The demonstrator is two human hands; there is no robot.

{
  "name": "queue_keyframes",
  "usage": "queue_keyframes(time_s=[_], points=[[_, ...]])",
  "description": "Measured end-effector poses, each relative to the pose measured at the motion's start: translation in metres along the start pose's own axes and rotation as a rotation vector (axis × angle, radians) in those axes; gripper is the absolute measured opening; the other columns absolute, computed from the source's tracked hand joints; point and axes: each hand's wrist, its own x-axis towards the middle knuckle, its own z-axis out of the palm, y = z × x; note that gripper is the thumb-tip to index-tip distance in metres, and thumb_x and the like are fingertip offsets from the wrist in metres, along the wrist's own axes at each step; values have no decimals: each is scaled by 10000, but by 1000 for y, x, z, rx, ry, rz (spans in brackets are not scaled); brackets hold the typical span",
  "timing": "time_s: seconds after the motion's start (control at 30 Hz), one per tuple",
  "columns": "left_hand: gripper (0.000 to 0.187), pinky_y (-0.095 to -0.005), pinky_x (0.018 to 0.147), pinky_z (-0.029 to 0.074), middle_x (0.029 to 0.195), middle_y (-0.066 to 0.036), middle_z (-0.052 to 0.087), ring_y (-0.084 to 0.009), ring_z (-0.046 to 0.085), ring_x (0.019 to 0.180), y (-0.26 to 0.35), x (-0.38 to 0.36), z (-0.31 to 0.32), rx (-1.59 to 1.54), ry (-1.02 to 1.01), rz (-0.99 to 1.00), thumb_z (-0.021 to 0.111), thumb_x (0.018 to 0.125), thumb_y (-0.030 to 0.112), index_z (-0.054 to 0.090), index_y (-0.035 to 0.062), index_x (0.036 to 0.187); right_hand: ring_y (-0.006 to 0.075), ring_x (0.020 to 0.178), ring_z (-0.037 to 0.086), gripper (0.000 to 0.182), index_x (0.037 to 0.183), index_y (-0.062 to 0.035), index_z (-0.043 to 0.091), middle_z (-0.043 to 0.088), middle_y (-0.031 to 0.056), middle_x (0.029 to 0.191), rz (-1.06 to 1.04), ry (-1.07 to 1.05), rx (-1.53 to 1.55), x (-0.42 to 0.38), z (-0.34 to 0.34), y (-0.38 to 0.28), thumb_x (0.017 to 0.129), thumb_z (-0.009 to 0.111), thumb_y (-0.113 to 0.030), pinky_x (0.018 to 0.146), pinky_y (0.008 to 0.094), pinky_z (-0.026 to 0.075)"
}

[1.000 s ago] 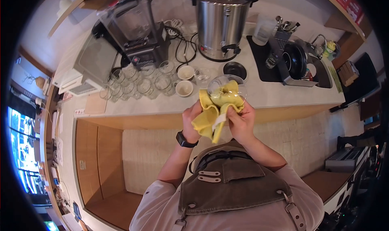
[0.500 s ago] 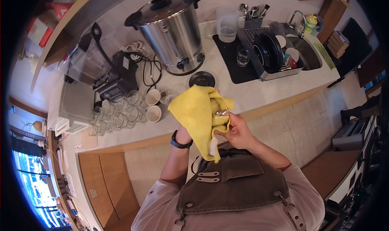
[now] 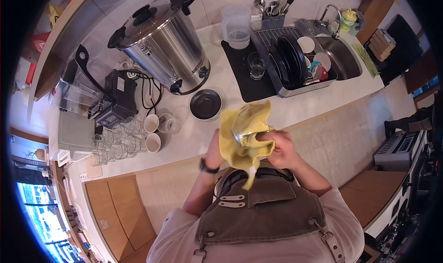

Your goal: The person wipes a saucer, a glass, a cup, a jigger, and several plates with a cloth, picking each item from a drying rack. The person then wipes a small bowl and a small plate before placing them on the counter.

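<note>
A yellow cloth [image 3: 226, 133] is wrapped around a clear drinking glass [image 3: 239, 126], held up in front of the counter's edge. My left hand [image 3: 213, 153] grips the glass from the left through the cloth, its fingers mostly hidden behind the fabric. On the other side my right hand [image 3: 282, 148] is closed on the cloth, the thumb and fingers pressing a fold of it at the glass. A loose corner of cloth hangs down over the brown apron [image 3: 272, 212]. Just beyond the hands sits a dark round dish [image 3: 206, 104] on the counter.
Several upright glasses [image 3: 121, 140] stand at the left with two paper cups [image 3: 152, 143] and a lone glass [image 3: 170, 124]. Behind are a steel urn [image 3: 168, 50] and a black blender base [image 3: 121, 92]. A dish rack [image 3: 300, 91], a water glass [image 3: 256, 66] and a sink [image 3: 353, 62] lie right.
The cloth and glass have turned in my hands, showing more of the glass. My right hand has shifted slightly to the right. The view has moved, so the counter things appear further left.
</note>
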Motion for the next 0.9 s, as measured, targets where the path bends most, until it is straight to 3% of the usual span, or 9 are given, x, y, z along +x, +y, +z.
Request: queue_keyframes(time_s=[0.07,0.17,0.27,0.3,0.4,0.5,0.6,0.7,0.9], points=[[278,-332,757,553,787,-67,714,-212,691,760,20,-21,-16,525,-80,-232,566,1007,300,688,65,1095,348,843,686,322,969,31,643,698,165,911,-140,-75,-116,16,-25,-8,656,594,86,843,382,540],[354,-342,764,548,892,-96,719,-215,693,802,53,-32,-43,163,-49,-441,515,1039,310,622,30,1225,340,922,671,388,1002,-16,658,704,135,955,-305,-163,-313,28,-41,-9,620,627,49,885,422,534],[479,-359,782,541,967,-121,705,-212,683,833,61,-11,-47,-670,-150,-364,463,1059,374,508,-15,1334,303,995,662,408,1037,-38,668,697,119,1033,-439,-237,-466,44,-39,-15,632,661,9,890,407,536],[602,-378,808,534,1069,-142,673,-220,664,851,53,-5,-43,-733,-260,-320,419,1054,445,404,-54,1392,292,1021,658,417,1050,-45,671,693,114,1059,-487,-257,-516,49,-36,-17,635,673,-7,893,401,536],[600,-365,847,521,1130,-118,652,-202,647,928,53,7,-35,-925,-275,-283,468,1034,452,450,-46,1368,273,1045,646,450,1095,-49,670,679,99,1099,-473,-287,-526,51,-24,-15,646,678,-21,904,380,537],[592,-348,926,499,1220,-96,621,-183,618,1073,27,5,-46,-849,-146,-292,521,1015,436,478,-43,1361,297,1045,644,500,1135,-43,654,684,122,1057,-273,-340,-542,43,-8,-19,636,684,-20,914,401,537],[609,-380,1039,446,1347,-123,576,-225,560,1224,35,11,-65,-709,-366,-226,596,986,392,476,-39,1399,335,1063,633,552,1171,-41,638,688,156,1039,-252,-242,-505,37,8,-16,621,689,-23,903,432,532],[620,-334,1043,445,1303,-88,609,-154,552,1207,69,15,-60,-530,-230,-181,697,933,225,449,-34,1439,372,1014,646,537,1209,-21,621,688,191,1022,-175,-136,-379,30,26,-14,678,703,-21,880,455,527],[843,-355,1018,486,1348,-149,593,-220,583,1216,72,17,-62,224,-62,235,863,707,71,465,0,1446,265,804,706,319,1237,6,599,698,182,921,431,29,158,15,43,-30,932,629,-83,751,342,524]])
